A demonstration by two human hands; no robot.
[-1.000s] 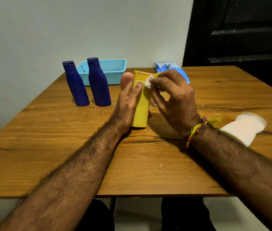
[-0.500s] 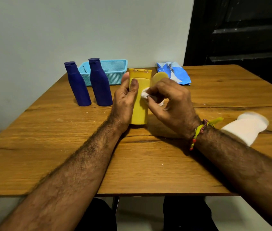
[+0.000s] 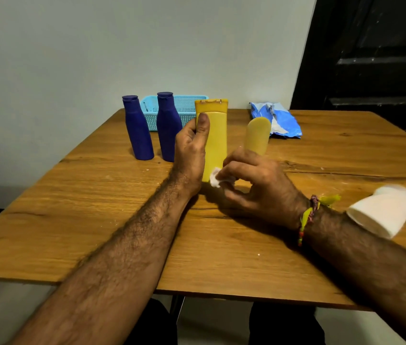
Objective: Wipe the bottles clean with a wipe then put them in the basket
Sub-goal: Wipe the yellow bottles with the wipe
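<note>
The yellow bottle (image 3: 215, 140) stands mid-worktop, gripped by the left hand (image 3: 190, 148), while the right hand (image 3: 254, 185) pinches a wipe (image 3: 215, 180) against its base. Wiping looks underway; next comes carrying it to the basket (image 3: 187, 105) at the far edge.

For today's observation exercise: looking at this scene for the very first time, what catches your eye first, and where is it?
At the centre of the wooden table, the left hand holds an upright yellow bottle while the right hand pinches a small white wipe against its lower end. Behind on the left, two dark blue bottles stand before a light blue basket. A white bottle lies near the right forearm.
</note>
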